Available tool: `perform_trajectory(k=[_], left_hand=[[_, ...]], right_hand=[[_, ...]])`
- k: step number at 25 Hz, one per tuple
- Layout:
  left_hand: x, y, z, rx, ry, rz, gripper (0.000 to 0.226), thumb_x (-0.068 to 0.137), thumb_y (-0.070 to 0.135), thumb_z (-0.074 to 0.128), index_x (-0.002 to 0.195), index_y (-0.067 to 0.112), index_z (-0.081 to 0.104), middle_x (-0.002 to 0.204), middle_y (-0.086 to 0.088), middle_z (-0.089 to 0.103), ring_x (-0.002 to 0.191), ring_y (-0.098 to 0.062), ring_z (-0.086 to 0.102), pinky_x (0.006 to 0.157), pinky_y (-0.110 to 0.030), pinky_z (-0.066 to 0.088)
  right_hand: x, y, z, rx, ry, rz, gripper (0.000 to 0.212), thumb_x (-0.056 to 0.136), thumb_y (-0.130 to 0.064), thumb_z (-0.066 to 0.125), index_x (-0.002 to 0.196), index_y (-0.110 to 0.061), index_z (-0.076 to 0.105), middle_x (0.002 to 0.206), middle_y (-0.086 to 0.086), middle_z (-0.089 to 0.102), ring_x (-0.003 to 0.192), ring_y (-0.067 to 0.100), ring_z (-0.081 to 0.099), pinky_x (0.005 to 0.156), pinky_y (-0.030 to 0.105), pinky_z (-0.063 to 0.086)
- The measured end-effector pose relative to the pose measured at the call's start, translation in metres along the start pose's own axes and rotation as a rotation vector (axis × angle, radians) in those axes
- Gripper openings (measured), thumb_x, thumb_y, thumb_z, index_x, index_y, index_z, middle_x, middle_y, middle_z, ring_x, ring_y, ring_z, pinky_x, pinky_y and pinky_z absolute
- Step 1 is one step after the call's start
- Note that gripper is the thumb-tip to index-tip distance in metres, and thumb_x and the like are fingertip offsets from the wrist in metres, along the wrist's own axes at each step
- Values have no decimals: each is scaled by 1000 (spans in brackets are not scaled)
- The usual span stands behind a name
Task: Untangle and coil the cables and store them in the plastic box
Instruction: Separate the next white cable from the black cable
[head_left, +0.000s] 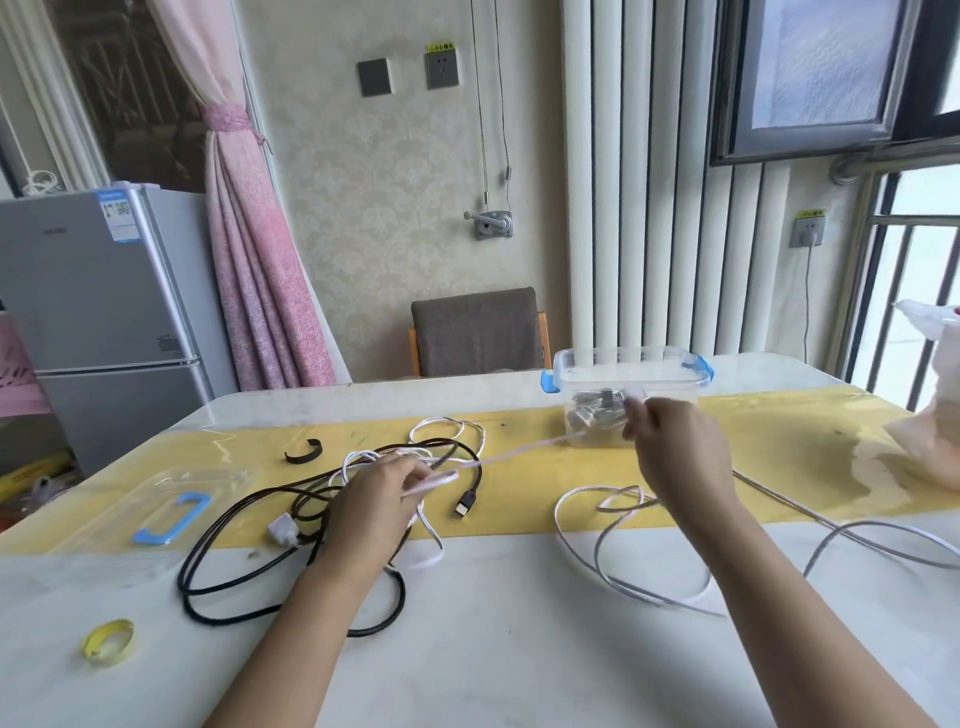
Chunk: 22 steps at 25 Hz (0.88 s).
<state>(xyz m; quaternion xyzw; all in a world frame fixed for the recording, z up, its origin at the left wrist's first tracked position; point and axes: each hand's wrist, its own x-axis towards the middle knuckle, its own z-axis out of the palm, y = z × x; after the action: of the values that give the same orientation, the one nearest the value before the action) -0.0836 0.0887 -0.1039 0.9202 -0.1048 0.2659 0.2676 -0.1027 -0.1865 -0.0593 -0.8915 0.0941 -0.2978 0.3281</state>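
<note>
Item: white cable (519, 453), held taut between my hands above the table (493, 649). My left hand (382, 493) curls round it over the tangle it shares with the black cable (223, 530). My right hand (670, 441) pinches it just in front of the plastic box (623, 382), which stands open at the far side. Box lid (156, 499) lies flat at left, and the yellow tape roll (107, 642) lies nearer me.
</note>
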Motion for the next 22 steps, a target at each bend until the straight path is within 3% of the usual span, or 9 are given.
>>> perform_trajectory(k=[2,4,7,9,12,15,19,20,22], left_hand=[[-5,7,8,34,-106,-34,7,81,20,71,80,25,66,75,16,63,73,-6,60,66,-25,48],[-10,15,14,42,-124,-42,16,81,14,69,74,26,61,70,15,61,68,-7,57,61,-24,43],[-13,23,22,20,-79,-1,38,78,4,66,59,28,44,62,11,52,62,-12,51,57,-28,37],[-14,28,26,10,-17,70,54,74,-3,66,54,33,31,63,12,43,61,-13,47,56,-28,36],[-19,36,32,-66,-77,131,53,75,-5,65,57,34,34,78,11,45,67,-2,52,66,-24,47],[-27,47,33,-356,-344,51,21,83,15,66,66,26,62,99,8,60,80,-5,64,72,-19,52],[-21,37,34,-295,-280,-51,14,88,27,59,90,20,72,83,6,71,79,-9,67,78,-34,54],[-20,36,35,-242,-286,-63,22,86,23,65,107,19,68,94,7,69,86,-6,65,84,-30,52],[-18,33,37,-148,-327,-79,66,77,26,75,137,20,47,131,4,55,116,-7,53,97,-18,39]], right_hand=[[-4,8,11,-460,-175,-59,26,92,-11,42,107,-10,64,112,13,59,105,31,52,80,33,40],[-14,3,26,-636,-322,-247,42,86,-10,46,126,-15,56,134,10,45,126,30,37,108,40,27],[-35,-19,50,-370,-381,-506,52,85,-15,39,137,-17,45,144,5,38,141,26,17,116,45,-1],[-50,-29,63,-157,-457,-544,45,88,-30,27,123,-15,53,128,7,53,130,26,35,118,46,5],[-59,-29,70,4,-583,-390,35,98,-39,29,89,-12,50,87,8,57,82,31,48,91,41,40],[-47,-21,68,-187,-493,-363,27,93,-33,51,100,-8,57,102,10,60,97,30,55,78,35,39],[-37,-14,64,-209,-491,-347,23,80,-24,69,99,-15,61,104,3,60,96,25,56,67,30,33],[-38,-15,63,-203,-479,-373,22,78,-23,71,96,-17,61,101,1,59,94,24,56,65,29,30],[-44,-21,64,-194,-444,-463,19,75,-16,71,86,-21,56,96,-1,58,92,23,55,64,29,28]])
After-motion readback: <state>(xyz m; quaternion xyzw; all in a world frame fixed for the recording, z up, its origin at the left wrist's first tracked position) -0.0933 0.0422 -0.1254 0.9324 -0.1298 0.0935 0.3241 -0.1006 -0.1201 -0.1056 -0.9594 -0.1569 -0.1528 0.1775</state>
